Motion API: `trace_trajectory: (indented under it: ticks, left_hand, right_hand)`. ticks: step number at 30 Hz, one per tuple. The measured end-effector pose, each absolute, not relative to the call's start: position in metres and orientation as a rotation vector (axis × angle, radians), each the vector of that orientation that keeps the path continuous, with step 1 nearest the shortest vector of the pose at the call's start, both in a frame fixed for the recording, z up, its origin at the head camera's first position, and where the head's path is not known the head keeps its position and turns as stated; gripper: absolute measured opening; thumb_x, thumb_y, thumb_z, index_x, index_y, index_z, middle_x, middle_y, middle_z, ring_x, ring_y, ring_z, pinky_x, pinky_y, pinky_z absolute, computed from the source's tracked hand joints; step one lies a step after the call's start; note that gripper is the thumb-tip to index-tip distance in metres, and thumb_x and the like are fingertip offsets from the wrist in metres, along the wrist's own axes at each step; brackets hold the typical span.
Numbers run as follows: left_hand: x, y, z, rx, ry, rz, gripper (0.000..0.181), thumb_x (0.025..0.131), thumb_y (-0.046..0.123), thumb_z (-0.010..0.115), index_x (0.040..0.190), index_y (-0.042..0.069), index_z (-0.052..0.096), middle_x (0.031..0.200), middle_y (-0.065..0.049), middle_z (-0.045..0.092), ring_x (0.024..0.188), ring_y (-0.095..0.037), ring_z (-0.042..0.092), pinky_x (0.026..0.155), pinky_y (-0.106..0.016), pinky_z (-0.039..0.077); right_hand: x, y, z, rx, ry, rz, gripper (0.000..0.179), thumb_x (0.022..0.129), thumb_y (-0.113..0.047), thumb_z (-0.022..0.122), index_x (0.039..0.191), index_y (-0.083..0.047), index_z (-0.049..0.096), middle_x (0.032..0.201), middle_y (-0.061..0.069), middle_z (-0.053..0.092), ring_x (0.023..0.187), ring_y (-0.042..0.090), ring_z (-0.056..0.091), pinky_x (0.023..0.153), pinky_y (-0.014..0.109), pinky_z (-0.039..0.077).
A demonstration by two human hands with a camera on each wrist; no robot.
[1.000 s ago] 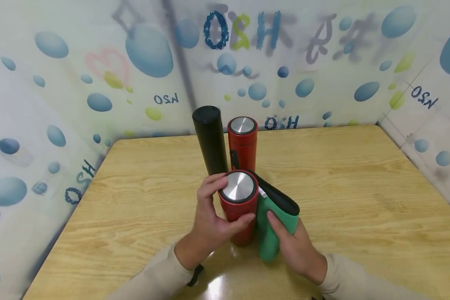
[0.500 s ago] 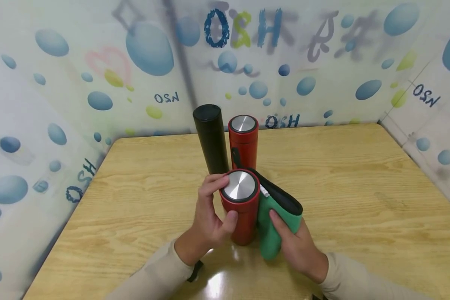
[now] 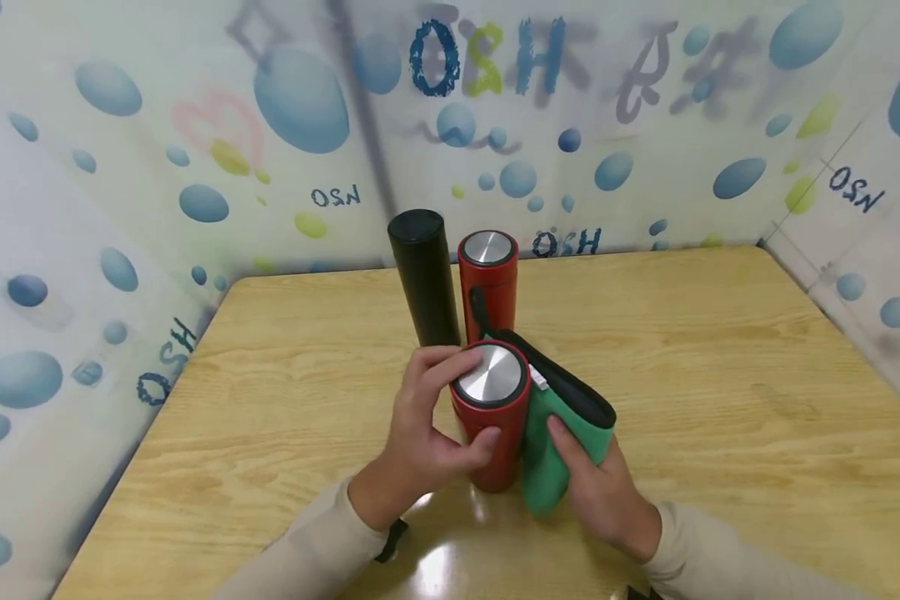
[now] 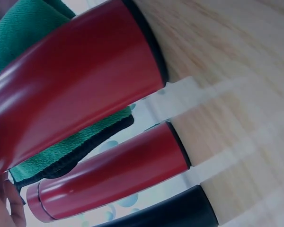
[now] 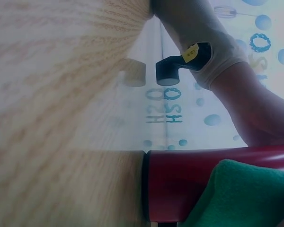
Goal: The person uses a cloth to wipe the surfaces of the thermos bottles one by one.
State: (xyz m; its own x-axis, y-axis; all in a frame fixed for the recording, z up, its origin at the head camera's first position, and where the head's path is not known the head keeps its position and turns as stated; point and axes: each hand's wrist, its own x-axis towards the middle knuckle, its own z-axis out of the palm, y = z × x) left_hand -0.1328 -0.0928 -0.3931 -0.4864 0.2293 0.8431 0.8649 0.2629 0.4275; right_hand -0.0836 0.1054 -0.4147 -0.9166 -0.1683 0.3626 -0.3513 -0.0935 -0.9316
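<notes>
In the head view a red thermos (image 3: pixel 508 442) with a silver-topped lid stands upright on the table. My left hand (image 3: pixel 420 433) grips it near the top, fingers over the lid's edge and thumb on the near side. My right hand (image 3: pixel 607 504) holds a folded green cloth (image 3: pixel 544 467) with black edging against the thermos's right side. Part of the cloth passes behind the thermos, its black end (image 3: pixel 478 304) sticking up. The left wrist view shows the cloth (image 4: pixel 71 149) on both sides of the thermos (image 4: pixel 85 80). Right fingers are mostly hidden under the cloth.
Behind the held thermos stand a second red thermos (image 3: pixel 487 283) and a tall black bottle (image 3: pixel 423 283), close together. The wooden table (image 3: pixel 285 358) meets a patterned wall (image 3: pixel 270 200) at the back. A black wrist device (image 5: pixel 199 54) sits on the left sleeve.
The held thermos has shifted slightly right. The left fingers reach further over its lid; the thumb lifted, then came back. The cloth's black end has risen behind the thermos.
</notes>
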Motion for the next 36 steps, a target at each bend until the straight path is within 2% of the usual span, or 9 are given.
trace_trajectory:
  ticks: [5,8,12,16,20,23,28,33,36]
  left_hand:
    - [-0.1306,-0.0917,-0.3917,-1.012,-1.896,-1.286,0.055,0.094,0.045,0.062,0.131,0.005,0.049,0.122,-0.02,0.051,0.115,-0.029,0.053,0.09,-0.036,0.057]
    - [-0.1299,-0.091,-0.3921,-1.027,-1.902,-1.338,0.056,0.094,0.042,0.063,0.133,0.006,0.045,0.13,-0.022,0.049,0.12,-0.031,0.053,0.094,-0.036,0.056]
    - [-0.1282,-0.091,-0.394,-1.03,-1.915,-1.371,0.057,0.094,0.039,0.065,0.134,0.007,0.041,0.134,-0.024,0.05,0.123,-0.032,0.055,0.097,-0.037,0.056]
    - [-0.128,-0.0909,-0.395,-1.01,-1.937,-1.353,0.058,0.094,0.04,0.066,0.135,0.009,0.039,0.13,-0.024,0.053,0.122,-0.034,0.056,0.097,-0.039,0.056]
    - [-0.1282,-0.091,-0.3954,-0.994,-1.961,-1.36,0.059,0.094,0.042,0.065,0.136,0.011,0.038,0.13,-0.023,0.052,0.122,-0.034,0.056,0.095,-0.041,0.057]
    - [-0.1281,-0.091,-0.3959,-1.0,-1.963,-1.358,0.057,0.095,0.043,0.063,0.135,0.01,0.038,0.13,-0.023,0.052,0.121,-0.033,0.056,0.095,-0.041,0.057]
    - [-0.1317,-0.091,-0.3969,-1.076,-1.885,-1.333,0.054,0.098,0.041,0.054,0.132,0.002,0.039,0.125,-0.024,0.054,0.115,-0.032,0.058,0.096,-0.04,0.056]
    - [-0.1353,-0.0924,-0.397,-1.114,-1.849,-1.291,0.054,0.097,0.038,0.049,0.131,-0.002,0.039,0.124,-0.024,0.056,0.114,-0.032,0.058,0.099,-0.04,0.054]
    - [-0.1342,-0.0926,-0.3974,-1.103,-1.856,-1.281,0.054,0.097,0.038,0.051,0.132,-0.002,0.039,0.124,-0.023,0.056,0.114,-0.031,0.059,0.098,-0.039,0.055]
  right_hand:
    - [-0.0818,0.1045,-0.4165,0.576,-1.967,2.149,0.04,0.103,0.005,0.04,0.133,-0.018,0.054,0.118,-0.011,0.065,0.109,0.001,0.062,0.092,0.017,0.052]
    - [-0.0816,0.1038,-0.4171,0.577,-1.919,2.149,0.043,0.102,0.008,0.04,0.132,-0.019,0.056,0.116,-0.01,0.066,0.106,0.001,0.063,0.092,0.017,0.052]
    - [-0.0821,0.1041,-0.4174,0.595,-1.975,2.152,0.039,0.103,0.006,0.039,0.137,-0.009,0.052,0.123,-0.01,0.065,0.111,0.002,0.062,0.094,0.017,0.052]
    - [-0.0832,0.1049,-0.4162,0.538,-2.157,2.129,0.036,0.106,-0.006,0.04,0.141,0.0,0.046,0.126,-0.009,0.062,0.114,0.003,0.061,0.094,0.018,0.051]
    - [-0.0841,0.1048,-0.416,0.496,-2.223,2.129,0.038,0.108,-0.011,0.04,0.143,0.0,0.045,0.129,-0.007,0.061,0.117,0.003,0.059,0.096,0.018,0.05]
    - [-0.0831,0.1049,-0.4181,0.525,-2.139,2.156,0.035,0.106,-0.005,0.04,0.141,-0.002,0.048,0.128,-0.009,0.062,0.117,0.002,0.059,0.096,0.017,0.051]
    - [-0.0813,0.1057,-0.42,0.602,-1.987,2.159,0.039,0.103,0.005,0.039,0.136,-0.012,0.052,0.124,-0.009,0.064,0.113,0.002,0.061,0.095,0.018,0.052]
    - [-0.0838,0.106,-0.4179,0.617,-2.063,2.151,0.037,0.105,0.001,0.039,0.141,0.002,0.045,0.129,-0.006,0.062,0.119,0.003,0.059,0.098,0.017,0.05]
    - [-0.0837,0.1056,-0.418,0.572,-2.123,2.154,0.038,0.106,-0.003,0.04,0.143,0.005,0.042,0.13,-0.009,0.061,0.12,0.002,0.058,0.098,0.017,0.049]
